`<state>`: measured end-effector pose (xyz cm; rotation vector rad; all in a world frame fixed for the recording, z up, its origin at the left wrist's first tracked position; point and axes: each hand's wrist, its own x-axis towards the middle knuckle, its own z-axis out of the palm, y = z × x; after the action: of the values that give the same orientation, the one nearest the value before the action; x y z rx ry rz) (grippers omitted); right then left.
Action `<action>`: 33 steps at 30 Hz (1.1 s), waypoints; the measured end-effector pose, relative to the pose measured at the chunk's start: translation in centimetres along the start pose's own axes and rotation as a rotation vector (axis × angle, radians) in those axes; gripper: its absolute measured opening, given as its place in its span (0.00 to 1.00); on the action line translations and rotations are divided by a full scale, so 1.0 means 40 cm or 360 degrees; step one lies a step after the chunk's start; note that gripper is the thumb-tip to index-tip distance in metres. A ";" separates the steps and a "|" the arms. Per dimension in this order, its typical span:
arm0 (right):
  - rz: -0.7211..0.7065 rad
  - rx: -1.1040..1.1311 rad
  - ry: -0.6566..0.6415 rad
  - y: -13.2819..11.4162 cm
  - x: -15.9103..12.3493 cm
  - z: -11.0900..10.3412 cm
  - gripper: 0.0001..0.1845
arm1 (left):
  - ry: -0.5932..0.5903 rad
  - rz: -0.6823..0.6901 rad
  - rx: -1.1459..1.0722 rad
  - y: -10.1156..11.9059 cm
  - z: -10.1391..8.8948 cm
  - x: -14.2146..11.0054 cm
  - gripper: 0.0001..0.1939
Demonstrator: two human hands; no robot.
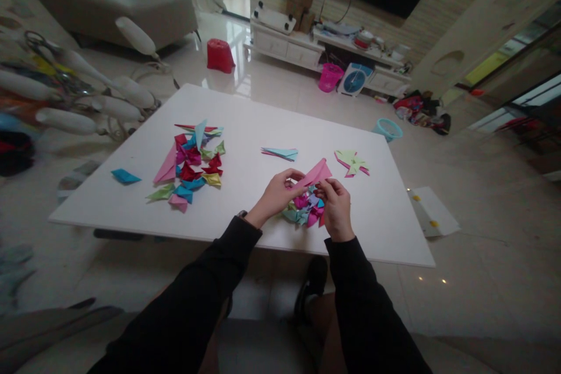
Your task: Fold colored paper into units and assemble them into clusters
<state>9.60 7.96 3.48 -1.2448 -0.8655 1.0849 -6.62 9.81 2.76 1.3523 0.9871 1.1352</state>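
Note:
Both hands hold a pink folded paper piece (316, 173) just above the white table (245, 210). My left hand (277, 194) pinches its left end with closed fingers. My right hand (335, 205) grips its lower right side, fingers curled. Directly under the hands lies a small heap of folded pink, teal and purple papers (304, 213). A larger pile of coloured folded papers (191, 166) rests to the left of the hands.
A teal folded piece (280, 153) and a green-pink piece (352, 163) lie beyond the hands. A lone blue paper (125, 176) sits at far left. A red stool (220, 55), TV cabinet (307, 49) and white rack (87, 99) stand around on the floor.

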 end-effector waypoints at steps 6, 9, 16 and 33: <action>-0.0062 -0.0076 -0.0121 0.006 -0.002 0.019 0.16 | -0.0081 -0.0227 -0.0494 -0.005 -0.001 0.003 0.20; -0.0081 -0.0095 -0.0117 0.006 -0.004 0.024 0.15 | -0.0074 -0.0240 -0.0547 -0.009 0.000 0.001 0.21; -0.0113 -0.0076 -0.0152 -0.004 -0.015 0.030 0.16 | -0.0089 -0.0293 -0.0616 0.003 0.003 -0.006 0.22; -0.0051 -0.0067 -0.0001 0.014 -0.002 0.018 0.09 | 0.0040 -0.0342 -0.0740 -0.002 0.006 0.001 0.14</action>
<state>8.79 8.07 3.06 -1.2612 -0.9098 1.0464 -6.35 9.81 2.68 0.8415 0.7999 1.1318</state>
